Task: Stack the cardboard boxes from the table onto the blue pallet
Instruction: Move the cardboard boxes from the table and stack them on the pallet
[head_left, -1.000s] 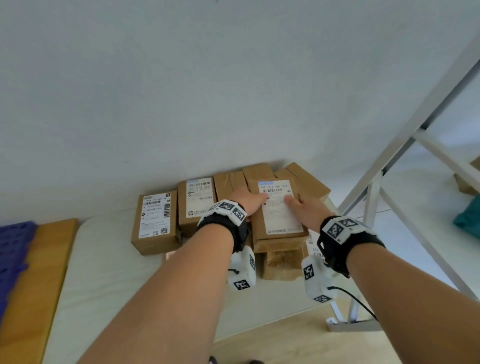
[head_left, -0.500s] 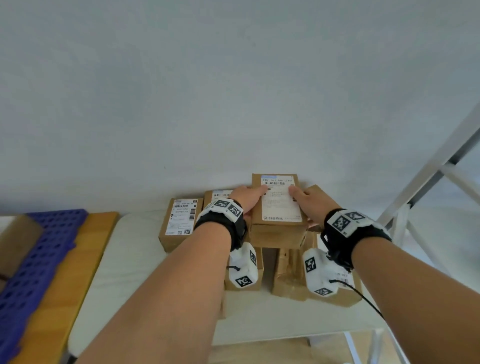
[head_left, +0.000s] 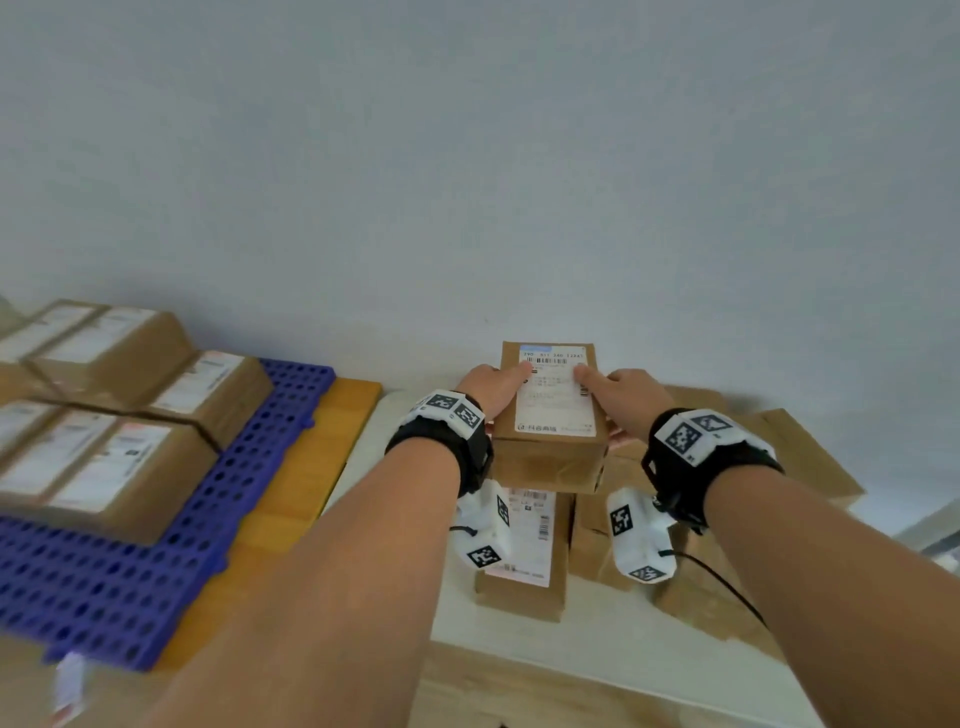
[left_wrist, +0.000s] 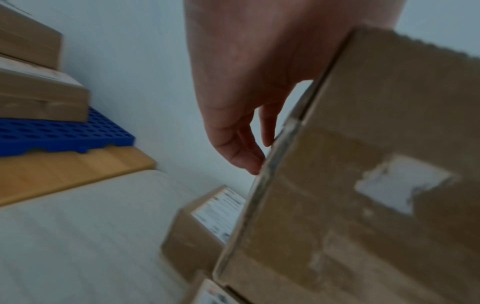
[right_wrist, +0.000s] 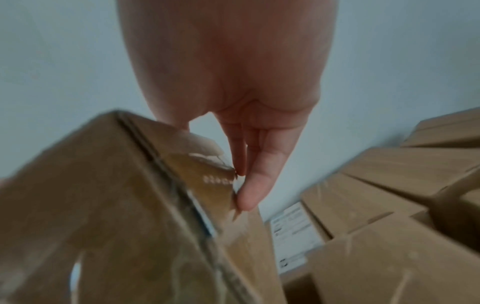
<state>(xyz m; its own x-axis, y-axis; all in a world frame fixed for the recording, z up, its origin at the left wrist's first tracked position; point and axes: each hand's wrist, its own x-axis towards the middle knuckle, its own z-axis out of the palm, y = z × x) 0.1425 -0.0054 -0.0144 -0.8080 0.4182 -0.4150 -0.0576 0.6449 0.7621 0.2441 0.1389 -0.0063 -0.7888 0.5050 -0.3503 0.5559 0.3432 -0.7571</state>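
Observation:
A cardboard box with a white shipping label hangs in the air above the white table, held between both hands. My left hand grips its left side with the thumb on top; my right hand grips its right side the same way. In the left wrist view the fingers reach along the box edge. In the right wrist view the fingers lie against the box side. The blue pallet lies at the left and carries several stacked boxes.
More cardboard boxes stand on the table below and right of the held one. The pallet rests on a wooden board next to the table. A plain grey wall runs behind everything. A blurred small white object shows at lower left.
Both hands have lifted the labelled box off the pile and carried it leftward. The view has swung left, bringing the pallet and its stacked boxes into sight.

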